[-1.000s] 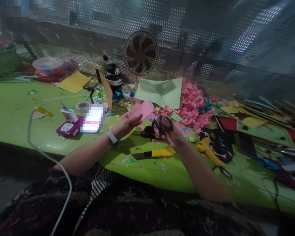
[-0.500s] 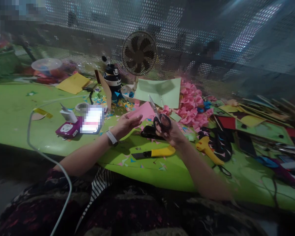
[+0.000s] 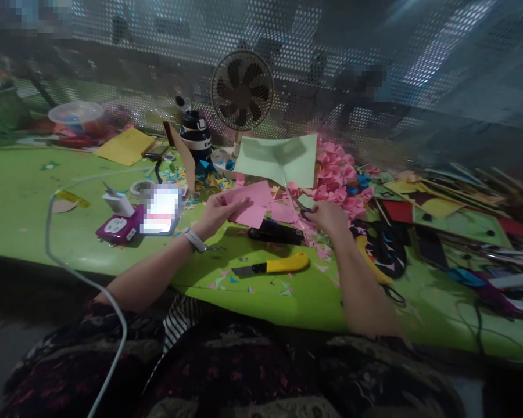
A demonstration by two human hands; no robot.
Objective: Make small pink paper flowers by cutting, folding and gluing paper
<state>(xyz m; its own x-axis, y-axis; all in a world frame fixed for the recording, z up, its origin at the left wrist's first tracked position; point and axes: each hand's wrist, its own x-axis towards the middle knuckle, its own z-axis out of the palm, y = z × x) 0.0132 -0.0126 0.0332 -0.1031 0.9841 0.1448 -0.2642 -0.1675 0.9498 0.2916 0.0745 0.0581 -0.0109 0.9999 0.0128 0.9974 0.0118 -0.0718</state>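
A pink sheet of paper [image 3: 256,200] is pinched between the thumb and fingers of my left hand [image 3: 218,213], above the table. My right hand [image 3: 329,219] is low at the edge of the scraps, its fingers closed on the dark handle of the scissors [image 3: 305,213]; the rest of the scissors is mostly hidden. Beside those fingertips lies a small pale green piece of paper [image 3: 305,201]. Between my hands rests a black stapler [image 3: 276,232]. Closer to me lies a yellow-handled utility knife [image 3: 283,265].
Behind my hands stand a fan [image 3: 242,90], a bent light green sheet [image 3: 279,159] and a heap of folded pink paper pieces [image 3: 337,174]. On the left are a lit phone [image 3: 160,210], a purple power adapter [image 3: 119,225] and a white cable [image 3: 82,276]. A yellow-handled tool [image 3: 370,261] lies right.
My right hand has lowered the scissors from beside the pink paper to the table on the right. My left hand still holds the paper, now turned flatter towards me.
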